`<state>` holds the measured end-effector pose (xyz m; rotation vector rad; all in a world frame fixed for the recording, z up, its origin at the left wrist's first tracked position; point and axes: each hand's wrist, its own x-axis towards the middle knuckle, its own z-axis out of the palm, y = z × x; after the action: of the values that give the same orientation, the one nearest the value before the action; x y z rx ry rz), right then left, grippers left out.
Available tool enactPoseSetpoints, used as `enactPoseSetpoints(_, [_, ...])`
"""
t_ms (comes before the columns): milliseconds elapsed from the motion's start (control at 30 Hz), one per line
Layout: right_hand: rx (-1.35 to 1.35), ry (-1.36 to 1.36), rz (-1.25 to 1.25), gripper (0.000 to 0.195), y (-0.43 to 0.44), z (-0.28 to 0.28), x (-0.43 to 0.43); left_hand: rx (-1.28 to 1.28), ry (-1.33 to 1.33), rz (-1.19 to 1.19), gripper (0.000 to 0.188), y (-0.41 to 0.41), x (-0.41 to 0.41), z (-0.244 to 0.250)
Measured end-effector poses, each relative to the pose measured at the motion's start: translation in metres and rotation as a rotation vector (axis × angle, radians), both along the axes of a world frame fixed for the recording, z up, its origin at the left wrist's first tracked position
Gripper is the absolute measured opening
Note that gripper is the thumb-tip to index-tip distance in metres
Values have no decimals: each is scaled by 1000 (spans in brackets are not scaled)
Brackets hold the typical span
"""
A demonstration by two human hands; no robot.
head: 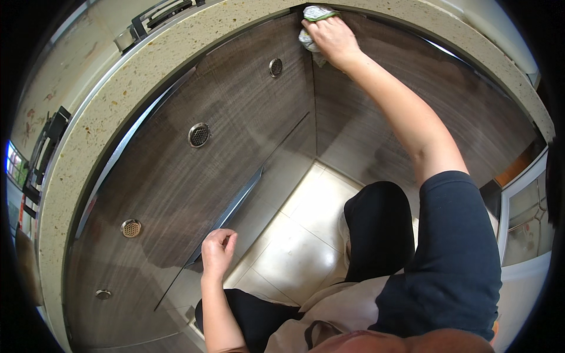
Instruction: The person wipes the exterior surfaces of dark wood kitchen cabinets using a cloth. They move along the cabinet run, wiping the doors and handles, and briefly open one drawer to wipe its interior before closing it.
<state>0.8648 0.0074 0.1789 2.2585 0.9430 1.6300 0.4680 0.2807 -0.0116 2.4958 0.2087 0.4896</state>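
My right hand (pixel 334 40) presses a bunched white cloth with a green edge (pixel 316 13) into the upper corner where two cabinet fronts meet, just under the countertop. Part of the cloth hangs below my fingers. Dark wood-grain panels make up the left cabinet front (pixel 238 97) and the right cabinet front (pixel 371 88); wet-looking darker patches and streaks show on both. My left hand (pixel 218 251) is curled in front of the lower left cabinet, near a metal strip (pixel 240 198), with nothing visible in it. Whether its fingers touch the cabinet I cannot tell.
A speckled stone countertop (pixel 128 79) curves overhead, its edge jutting above the cabinets. Several round mesh vents, one of them a dark vent (pixel 199 134), dot the left front. Black stove grates (pixel 48 150) stand on top. Pale floor tiles (pixel 295 247) lie between my knees and the cabinets.
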Motion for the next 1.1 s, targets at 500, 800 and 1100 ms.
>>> enactPoseSetpoints(500, [132, 24, -53, 50, -139, -60, -96, 21, 46, -138, 18, -7, -28, 20])
enactPoseSetpoints(800, [133, 53, 112, 71, -16, -28, -15, -63, 134, -96, 18, -3, -22, 13])
enactPoseSetpoints(1100, [55, 126, 37, 60, 5, -76, 9, -100, 148, -88, 19, 4, -12, 2])
